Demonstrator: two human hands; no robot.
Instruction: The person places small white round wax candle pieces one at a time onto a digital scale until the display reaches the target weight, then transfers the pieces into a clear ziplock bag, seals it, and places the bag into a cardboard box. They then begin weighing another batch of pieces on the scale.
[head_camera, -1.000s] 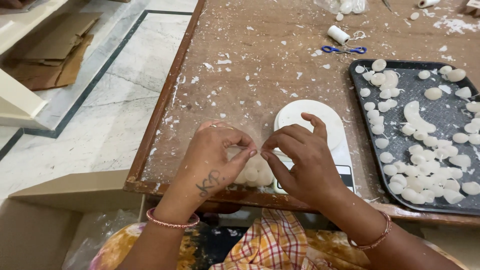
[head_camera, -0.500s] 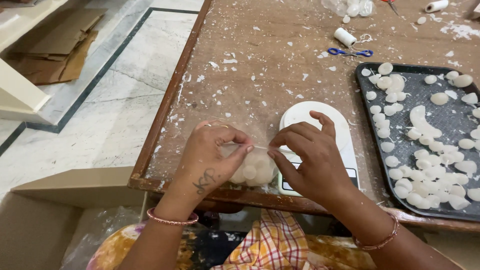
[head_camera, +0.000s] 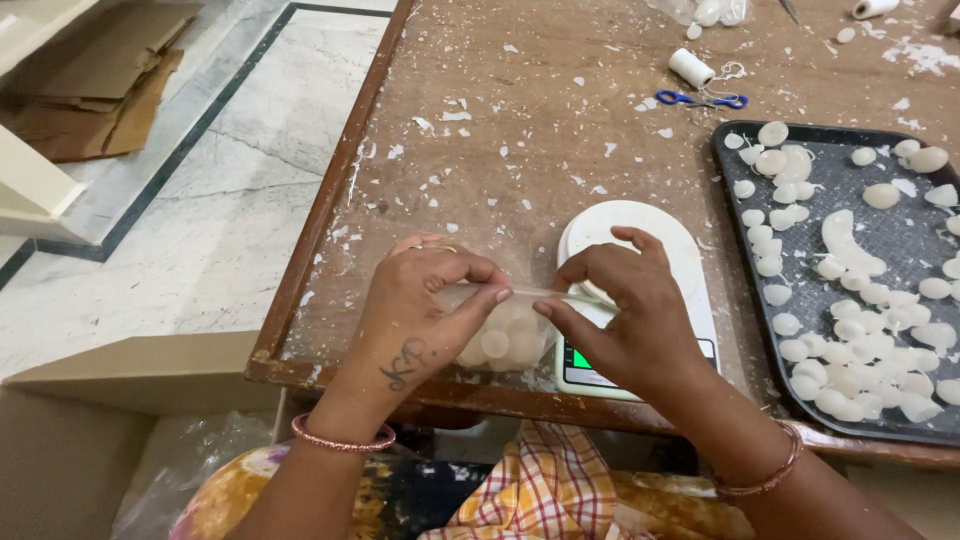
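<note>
Pinching the top edge of a small clear plastic bag (head_camera: 505, 335) between thumb and curled fingers, the left hand (head_camera: 415, 310) rests near the front edge of the wooden table (head_camera: 520, 110). The bag holds pale round discs and hangs between both hands, just left of a white kitchen scale (head_camera: 640, 300). The right hand (head_camera: 625, 315) nips the same top edge with thumb and forefinger tips nearly closed, its other fingers loosely arched over the scale's plate. Further right, a dark tray (head_camera: 735, 200) carries many more white discs, with blue scissors (head_camera: 700, 99) and a thread spool (head_camera: 690, 67) beyond.
</note>
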